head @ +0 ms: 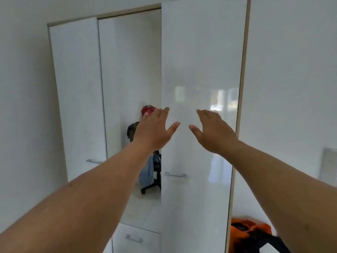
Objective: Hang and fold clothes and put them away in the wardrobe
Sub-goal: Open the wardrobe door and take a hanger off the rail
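1. The wardrobe (76, 92) is white and glossy with a pale wood edge, and it fills the middle of the head view, set against white walls.
2. Its right-hand door (200, 70) is swung out of line with the rest of the wardrobe front, its left edge standing in front of the middle panel.
3. A silver bar handle (175, 174) sits low on that door near its left edge.
4. The left hand (155, 130) is raised in front of that door's left edge, fingers straight and loosely spread, thumb out, holding nothing; whether it touches the door cannot be told.
5. The right hand (213, 130) is raised in front of the same door, right of the left hand, fingers straight and together, thumb out, holding nothing; contact with the door cannot be told either.
6. In the middle part of the wardrobe, left of the door, red fabric (148, 109), a dark patterned garment (132, 132), a light blue garment (146, 172) and a black wheeled chair base (151, 187) appear; whether these are a reflection in the gloss cannot be told.
7. The wardrobe's left door (76, 125) is flush, with a handle (94, 161) low on its right side.
8. Below the middle part is a drawer (144, 240) with a small handle.
9. An orange and black bag (255, 234) lies on the floor right of the wardrobe's base.
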